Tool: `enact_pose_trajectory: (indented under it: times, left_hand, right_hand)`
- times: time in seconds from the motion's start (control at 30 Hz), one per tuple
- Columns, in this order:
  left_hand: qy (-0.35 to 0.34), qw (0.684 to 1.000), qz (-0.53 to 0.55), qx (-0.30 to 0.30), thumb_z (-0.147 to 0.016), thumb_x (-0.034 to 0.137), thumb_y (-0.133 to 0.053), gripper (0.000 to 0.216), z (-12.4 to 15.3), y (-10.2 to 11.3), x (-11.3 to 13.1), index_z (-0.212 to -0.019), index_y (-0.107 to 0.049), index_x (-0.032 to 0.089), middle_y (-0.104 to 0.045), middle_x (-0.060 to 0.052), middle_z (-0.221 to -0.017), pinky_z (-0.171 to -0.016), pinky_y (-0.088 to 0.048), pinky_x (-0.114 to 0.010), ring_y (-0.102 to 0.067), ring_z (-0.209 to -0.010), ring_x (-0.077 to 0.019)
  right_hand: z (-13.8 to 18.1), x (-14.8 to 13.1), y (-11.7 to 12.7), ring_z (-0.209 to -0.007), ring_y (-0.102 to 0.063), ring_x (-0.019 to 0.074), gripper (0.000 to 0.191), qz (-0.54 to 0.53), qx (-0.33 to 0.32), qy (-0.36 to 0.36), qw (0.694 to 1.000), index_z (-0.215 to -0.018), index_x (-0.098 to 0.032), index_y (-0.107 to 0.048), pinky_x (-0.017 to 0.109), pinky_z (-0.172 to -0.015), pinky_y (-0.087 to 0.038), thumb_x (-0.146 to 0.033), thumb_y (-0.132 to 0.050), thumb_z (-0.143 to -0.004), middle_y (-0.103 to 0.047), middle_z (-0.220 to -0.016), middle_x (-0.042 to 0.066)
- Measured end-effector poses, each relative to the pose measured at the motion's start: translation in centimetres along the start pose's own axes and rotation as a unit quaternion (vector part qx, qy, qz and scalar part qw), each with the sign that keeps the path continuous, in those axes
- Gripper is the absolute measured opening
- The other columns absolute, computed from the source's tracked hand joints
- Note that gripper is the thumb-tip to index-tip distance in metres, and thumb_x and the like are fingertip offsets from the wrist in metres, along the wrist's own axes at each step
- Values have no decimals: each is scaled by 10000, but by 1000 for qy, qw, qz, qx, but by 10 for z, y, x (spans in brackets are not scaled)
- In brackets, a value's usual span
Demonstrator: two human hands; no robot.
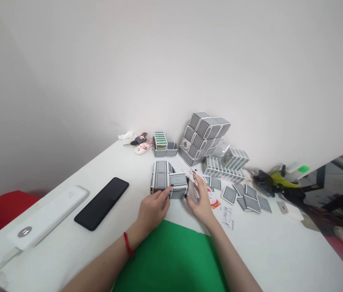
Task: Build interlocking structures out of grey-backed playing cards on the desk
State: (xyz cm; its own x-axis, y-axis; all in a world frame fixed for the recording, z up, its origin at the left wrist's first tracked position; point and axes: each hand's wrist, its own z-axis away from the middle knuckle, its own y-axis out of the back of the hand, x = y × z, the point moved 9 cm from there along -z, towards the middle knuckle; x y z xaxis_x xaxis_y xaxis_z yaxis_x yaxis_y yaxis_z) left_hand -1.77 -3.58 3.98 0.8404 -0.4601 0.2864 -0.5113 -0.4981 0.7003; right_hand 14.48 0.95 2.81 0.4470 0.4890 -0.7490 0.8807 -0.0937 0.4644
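Note:
A small block structure built of folded playing cards, grey-patterned backs outward, stands on the white table in front of me. My left hand grips its near right block, with the index finger on top and the thumb hidden. At the structure's right side, my right hand holds a playing card between thumb and fingers, close against the block. Loose playing cards lie to the right of that hand, some face down and some face up. Behind stands a taller stack of card blocks.
Green-and-white card boxes stand by the tall stack. More boxes sit in a card tray at the back, beside keys and a plush charm. A black phone and a white power strip lie left; a white charger lies right.

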Motion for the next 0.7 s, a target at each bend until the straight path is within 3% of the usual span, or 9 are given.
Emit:
enact_pose_trajectory:
  times: [0.1,0.2,0.4,0.53,0.7]
  left_hand:
    - [5,1000,2,-5,-854,193,-445,339,0,-1,-2,-1184,-518,211,-634,-2,-695,-544,-423,-245,-576,-586,-137]
    - [19,1000,10,-6,-851,192,-441,340,0,0,-7,-1183,-515,208,-636,-11,-719,-573,-441,-255,-586,-625,-149]
    - [55,997,58,4,-856,204,-410,328,-3,8,-21,-1169,-503,180,-639,-51,-840,-686,-479,-280,-601,-754,-171]
    - [87,993,79,2,-866,232,-398,306,-2,12,-30,-1149,-499,175,-620,-50,-860,-695,-484,-282,-604,-781,-169]
    - [132,986,96,19,-865,301,-426,268,-1,17,-41,-1096,-500,187,-599,-49,-886,-694,-497,-286,-606,-808,-172]
  right_hand:
    - [-9,14,-13,-1349,-224,233,869,-68,-73,-32,994,-1423,-292,-96,485,-1069,-276,-171,-579,-711,-245,-1454,78]
    - [-10,22,-22,-1303,-324,224,797,-111,-111,-47,986,-1406,-298,-171,459,-1047,-327,-205,-584,-732,-305,-1424,78]
    - [2,15,-23,-1120,-496,242,647,-37,-47,-48,997,-1285,-273,-403,437,-922,-468,-302,-670,-697,-474,-1249,87]
    - [13,0,-27,-1028,-531,255,602,-5,1,-62,998,-1208,-235,-459,440,-835,-508,-328,-704,-666,-523,-1136,101]
    - [16,-7,-27,-898,-577,213,540,-58,23,-114,992,-1111,-219,-471,367,-708,-545,-367,-711,-651,-549,-1073,85]
